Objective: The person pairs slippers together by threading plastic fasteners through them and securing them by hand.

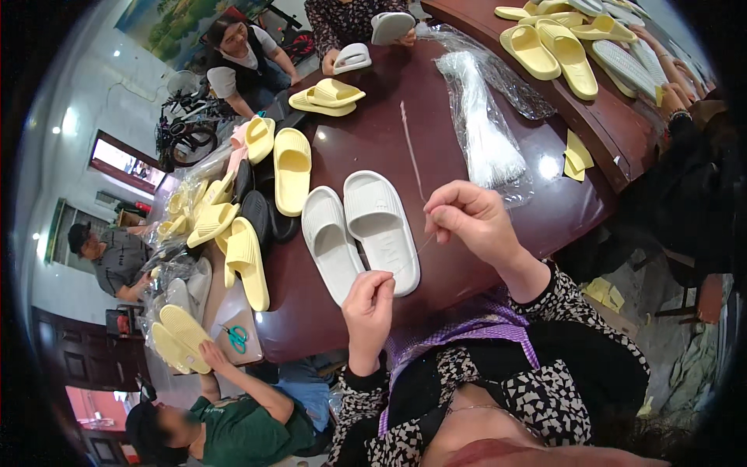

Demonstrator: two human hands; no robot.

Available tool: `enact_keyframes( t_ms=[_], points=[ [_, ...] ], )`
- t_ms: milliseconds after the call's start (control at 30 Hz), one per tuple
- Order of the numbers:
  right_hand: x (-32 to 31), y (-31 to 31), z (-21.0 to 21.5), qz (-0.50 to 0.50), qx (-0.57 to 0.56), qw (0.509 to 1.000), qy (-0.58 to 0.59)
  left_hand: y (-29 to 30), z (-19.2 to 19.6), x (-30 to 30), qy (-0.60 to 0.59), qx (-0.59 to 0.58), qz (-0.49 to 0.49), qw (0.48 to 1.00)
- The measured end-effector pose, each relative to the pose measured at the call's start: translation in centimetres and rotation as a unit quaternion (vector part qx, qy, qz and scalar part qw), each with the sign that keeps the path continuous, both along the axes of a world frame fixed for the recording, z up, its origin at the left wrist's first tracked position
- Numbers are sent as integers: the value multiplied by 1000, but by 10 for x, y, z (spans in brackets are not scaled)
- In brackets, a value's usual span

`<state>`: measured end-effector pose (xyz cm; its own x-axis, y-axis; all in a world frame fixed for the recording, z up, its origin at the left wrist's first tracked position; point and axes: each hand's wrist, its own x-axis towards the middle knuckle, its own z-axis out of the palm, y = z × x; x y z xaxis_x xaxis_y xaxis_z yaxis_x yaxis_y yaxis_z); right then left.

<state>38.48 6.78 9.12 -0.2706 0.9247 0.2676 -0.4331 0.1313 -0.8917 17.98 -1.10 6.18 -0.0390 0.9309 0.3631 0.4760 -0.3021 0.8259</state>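
Far left, off the bench, yellow slippers sit in a heap w/ a few black ones, so there's no free room on that side.

Next, the left hand is closed, fingertips pinched at the heel of the white slippers. The pair lies flat, side by side, touching, near the front edge of the bench. They look like foam: prob. light, soft, a bit bendy, not slippery, won't break. Best place to hold is the heel rim or the wide strap over the toes (a squeeze will just dent it).

Then the right hand, also closed, pinches a thin strand just beside the right slipper. It looks very light and floppy, easy to drop, so pinch it w/ fingertips only.

Further right, a bag of white strands lies near that hand. The dark bench top between the slippers and the bag is bare, some room to move there. The front edge is close to the body; the heel of one slipper is almost at it.
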Motion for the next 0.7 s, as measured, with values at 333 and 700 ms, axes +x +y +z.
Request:
enact_keyframes(
  t_ms=[333,700],
  points=[
    [3,8,-10,-23,-43,997,-67,-15,16,-10,146,128,25,981],
    [-26,6,-94,-16,-3,943,-334,-31,-29,-27,200,65,45,977]
  ],
)
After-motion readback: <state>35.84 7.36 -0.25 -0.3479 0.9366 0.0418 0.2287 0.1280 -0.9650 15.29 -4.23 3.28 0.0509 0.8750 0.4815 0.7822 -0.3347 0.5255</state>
